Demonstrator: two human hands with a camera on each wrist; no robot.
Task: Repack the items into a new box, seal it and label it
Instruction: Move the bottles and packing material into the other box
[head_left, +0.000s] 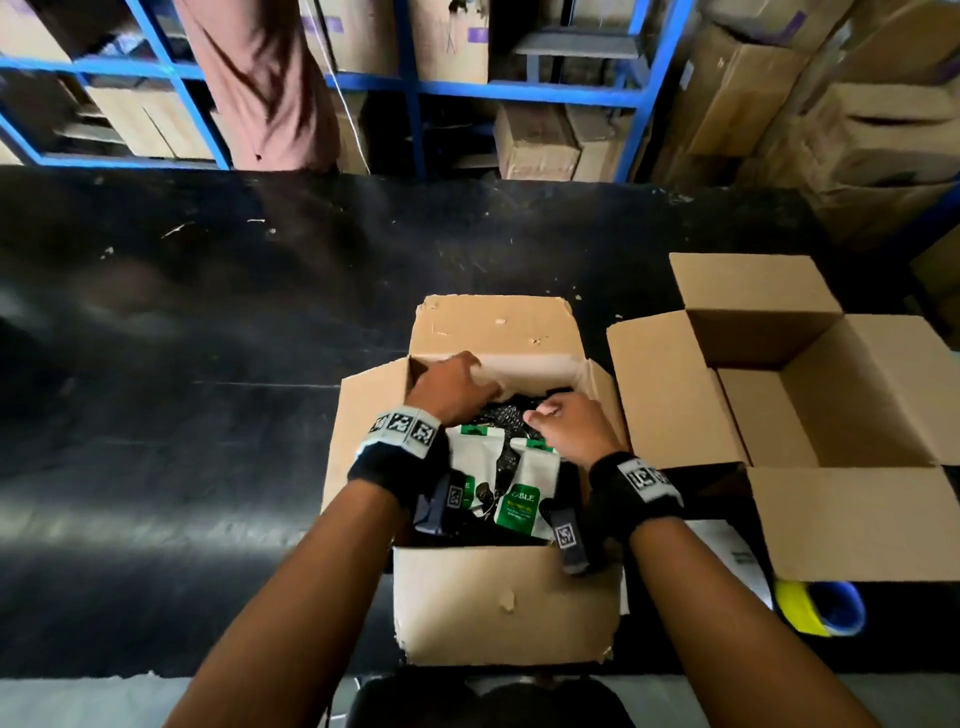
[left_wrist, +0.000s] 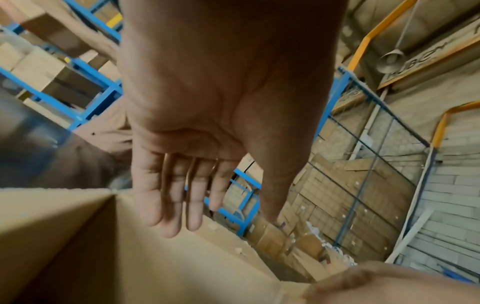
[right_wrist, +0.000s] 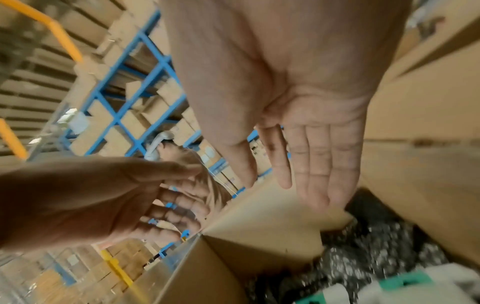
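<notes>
My left hand (head_left: 451, 391) and right hand (head_left: 570, 422) are both over the old box (head_left: 506, 608) at centre frame, fingers straight and spread, holding nothing; the wrist views show both palms flat and bare. The left hand is near the far left corner by the back flap; the right hovers at the right side above black bubble wrap (head_left: 496, 415). Below them, toward the lower part of the box, lie two white-and-green cable packs (head_left: 527, 488). The new box (head_left: 831, 410) stands with its flaps out at the right of the frame, just beside the old one on the worktop (head_left: 208, 364), with a tape roll (head_left: 821, 608) at its near edge, lower right. I judge the step to be lifting the contents out. To do it well I should get my fingers under the wrap or take each pack by its flat body, not the hang tab, and carry it low across to the new box. The wrap is slippery and may drag loose pieces with it, so I should lift slowly and check nothing stays in the corners.
</notes>
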